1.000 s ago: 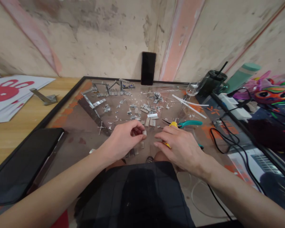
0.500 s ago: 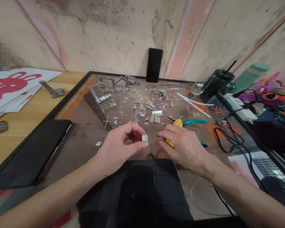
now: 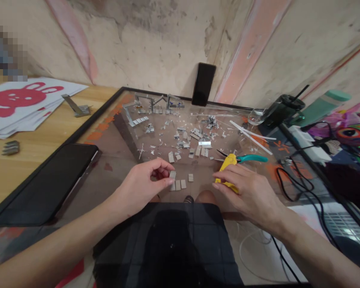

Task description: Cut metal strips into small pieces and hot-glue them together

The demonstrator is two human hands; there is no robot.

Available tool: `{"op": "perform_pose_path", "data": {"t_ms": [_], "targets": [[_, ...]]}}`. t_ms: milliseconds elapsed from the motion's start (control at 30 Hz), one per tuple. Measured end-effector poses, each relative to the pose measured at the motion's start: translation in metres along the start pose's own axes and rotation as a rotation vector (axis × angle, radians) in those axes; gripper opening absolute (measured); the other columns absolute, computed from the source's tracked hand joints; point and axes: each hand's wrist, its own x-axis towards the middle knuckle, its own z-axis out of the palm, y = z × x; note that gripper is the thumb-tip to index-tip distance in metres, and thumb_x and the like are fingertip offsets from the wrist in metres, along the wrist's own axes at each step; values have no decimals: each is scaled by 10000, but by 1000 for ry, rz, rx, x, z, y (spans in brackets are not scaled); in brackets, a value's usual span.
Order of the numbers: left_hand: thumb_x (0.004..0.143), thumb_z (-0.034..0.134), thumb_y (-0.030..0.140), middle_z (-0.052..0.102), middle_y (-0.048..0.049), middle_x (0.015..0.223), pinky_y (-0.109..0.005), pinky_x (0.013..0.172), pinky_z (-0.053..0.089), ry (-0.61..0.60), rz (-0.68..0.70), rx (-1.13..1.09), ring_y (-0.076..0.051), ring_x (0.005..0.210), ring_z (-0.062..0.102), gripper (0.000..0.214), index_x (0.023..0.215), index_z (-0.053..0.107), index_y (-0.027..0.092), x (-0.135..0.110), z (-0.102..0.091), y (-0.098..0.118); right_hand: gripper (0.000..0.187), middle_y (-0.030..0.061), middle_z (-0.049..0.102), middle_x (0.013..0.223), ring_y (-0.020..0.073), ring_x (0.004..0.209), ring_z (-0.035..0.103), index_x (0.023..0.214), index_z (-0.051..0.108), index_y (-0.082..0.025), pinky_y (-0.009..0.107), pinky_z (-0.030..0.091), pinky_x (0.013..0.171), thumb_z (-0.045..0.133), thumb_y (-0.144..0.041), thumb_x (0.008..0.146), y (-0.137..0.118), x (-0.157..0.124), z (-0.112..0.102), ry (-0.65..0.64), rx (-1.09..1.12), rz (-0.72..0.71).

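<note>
My left hand (image 3: 148,178) pinches a small grey rectangular piece (image 3: 173,174) between thumb and fingertips, just above the glass table top. Beneath and beside that piece lie small flat grey tiles (image 3: 183,184) in a short row, and a separate tile (image 3: 191,177) sits to their right. My right hand (image 3: 246,186) hovers over or rests on a yellow-handled tool (image 3: 229,160), its thumb and fingers apart; the hand hides part of the tool. Behind it is a teal handle (image 3: 253,159), which seems to belong to pliers.
Grey pieces and scraps (image 3: 195,134) litter the table's middle. Small frame-like grey structures (image 3: 160,103) stand at the back. A phone (image 3: 204,84) leans on the wall; a larger black device (image 3: 48,184) lies left. Cables (image 3: 300,188), a dark cup (image 3: 283,110) and white strips (image 3: 252,136) are right.
The view has shifted slightly. My left hand has moved left and its piece has tilted. The small tile row, previously hidden, now shows. My right hand has drawn slightly right, uncovering more of the yellow tool.
</note>
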Motion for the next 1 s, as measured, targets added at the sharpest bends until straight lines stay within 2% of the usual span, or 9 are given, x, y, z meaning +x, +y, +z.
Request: {"op": "perform_pose_path", "data": {"t_ms": [133, 300, 433, 667, 1000], "targets": [[719, 599, 305, 629, 29, 722, -257, 662, 468, -4, -22, 120, -132, 694, 584, 173, 867, 618, 217, 4, 1, -4, 149, 57, 635, 798, 205, 775, 601, 869, 665, -169, 324, 480, 672, 534, -229, 832, -4, 5, 3, -31, -38, -3], [717, 588, 288, 639, 18, 775, -264, 652, 449, 29, 3, 309, -141, 695, 585, 180, 880, 628, 221, 6, -2, -6, 133, 30, 606, 756, 201, 757, 580, 875, 674, -218, 296, 440, 612, 560, -252, 815, -19, 22, 10, -159, -171, -25], [738, 555, 310, 626, 4, 794, -277, 666, 436, 18, 39, 433, -155, 718, 581, 198, 894, 637, 219, 8, -8, -9, 113, 30, 601, 768, 194, 762, 575, 845, 664, -208, 284, 419, 606, 574, -265, 808, -27, 37, 17, -233, -250, -31], [765, 516, 308, 596, 7, 747, -267, 638, 405, -40, 105, 568, -165, 739, 565, 208, 899, 645, 215, 8, -11, -12, 113, 18, 593, 774, 179, 768, 574, 832, 664, -212, 277, 408, 612, 564, -262, 820, -28, 41, 22, -324, -232, -55], [782, 512, 310, 594, -1, 749, -288, 634, 404, -54, 127, 602, -193, 768, 565, 226, 954, 640, 239, 7, -10, -11, 123, 20, 585, 773, 185, 785, 569, 880, 665, -215, 298, 427, 635, 553, -229, 829, -30, 37, 21, -302, -168, -74]]}}
